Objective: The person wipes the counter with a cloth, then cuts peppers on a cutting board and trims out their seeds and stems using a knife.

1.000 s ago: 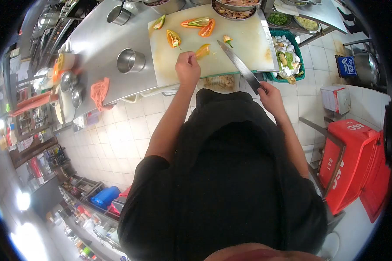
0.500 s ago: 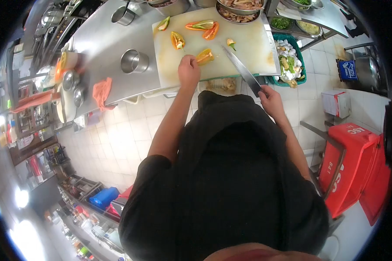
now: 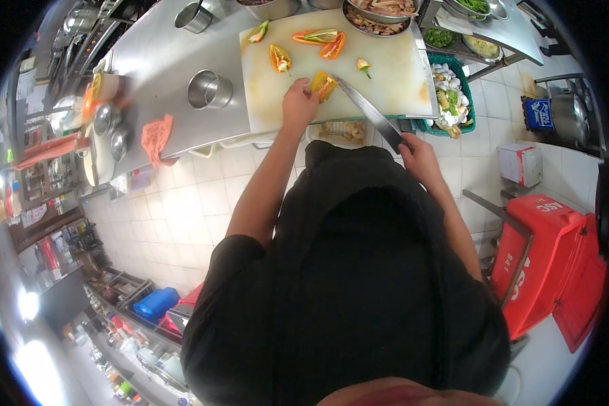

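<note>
My left hand is closed at the near side of an orange-yellow bell pepper piece, with fingertips on its left edge. My right hand grips the handle of a long kitchen knife. The blade slants up and left over the white cutting board, and its tip is by the pepper piece's upper right. Farther back on the board lie an upright-looking pepper half, a greenish piece, overlapping orange and green pieces, and a cut-off green stem.
Metal bowls of sliced meat touch the board's back right. A green basket of scraps stands right of it. On the steel counter are a metal cup and an orange cloth. A red bin stands at lower right.
My left hand has moved slightly up and right. The pepper piece under it has turned to stand more lengthwise, and the knife tip has come closer to it.
</note>
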`<action>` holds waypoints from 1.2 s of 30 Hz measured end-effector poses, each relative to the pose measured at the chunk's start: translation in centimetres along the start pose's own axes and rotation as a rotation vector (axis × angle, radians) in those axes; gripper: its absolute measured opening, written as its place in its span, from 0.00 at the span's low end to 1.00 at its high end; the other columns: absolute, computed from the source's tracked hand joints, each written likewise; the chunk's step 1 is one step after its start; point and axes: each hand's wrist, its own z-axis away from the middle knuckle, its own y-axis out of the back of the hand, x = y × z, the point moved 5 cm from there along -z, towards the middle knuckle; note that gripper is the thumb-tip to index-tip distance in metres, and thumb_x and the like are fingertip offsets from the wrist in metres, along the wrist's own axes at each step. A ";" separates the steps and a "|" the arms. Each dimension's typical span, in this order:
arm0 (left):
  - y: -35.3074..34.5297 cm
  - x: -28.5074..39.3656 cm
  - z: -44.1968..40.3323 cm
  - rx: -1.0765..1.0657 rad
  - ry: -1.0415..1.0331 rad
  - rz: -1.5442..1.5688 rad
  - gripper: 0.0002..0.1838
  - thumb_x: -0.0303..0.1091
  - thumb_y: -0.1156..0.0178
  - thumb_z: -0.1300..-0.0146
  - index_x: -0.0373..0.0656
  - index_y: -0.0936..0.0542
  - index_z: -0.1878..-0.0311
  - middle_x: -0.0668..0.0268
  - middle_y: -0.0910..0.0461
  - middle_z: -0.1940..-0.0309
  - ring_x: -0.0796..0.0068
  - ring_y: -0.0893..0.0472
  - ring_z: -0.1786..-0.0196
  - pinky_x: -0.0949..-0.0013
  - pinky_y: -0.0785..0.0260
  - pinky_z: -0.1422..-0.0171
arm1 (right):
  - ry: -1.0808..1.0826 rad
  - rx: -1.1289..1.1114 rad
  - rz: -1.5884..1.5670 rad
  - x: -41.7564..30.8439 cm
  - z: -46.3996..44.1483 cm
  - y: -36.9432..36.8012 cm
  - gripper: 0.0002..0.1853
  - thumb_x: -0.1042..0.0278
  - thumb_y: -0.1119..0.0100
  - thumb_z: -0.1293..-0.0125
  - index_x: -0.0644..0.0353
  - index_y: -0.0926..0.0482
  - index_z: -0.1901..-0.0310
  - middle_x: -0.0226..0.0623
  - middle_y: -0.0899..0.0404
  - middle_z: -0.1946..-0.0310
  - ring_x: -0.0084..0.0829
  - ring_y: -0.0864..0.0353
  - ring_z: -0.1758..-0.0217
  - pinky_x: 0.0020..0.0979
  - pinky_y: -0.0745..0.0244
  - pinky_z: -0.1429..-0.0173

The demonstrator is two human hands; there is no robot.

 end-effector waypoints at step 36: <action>-0.8 2.9 -3.0 -0.159 -0.221 -0.343 0.09 0.34 0.40 0.37 0.43 0.13 0.60 0.53 0.15 0.59 0.50 0.14 0.55 0.50 0.20 0.49 | 0.120 -0.102 0.592 -8.6 -1.5 4.2 0.25 0.73 0.50 0.29 0.47 0.22 0.32 0.54 0.14 0.62 0.54 0.14 0.57 0.54 0.21 0.51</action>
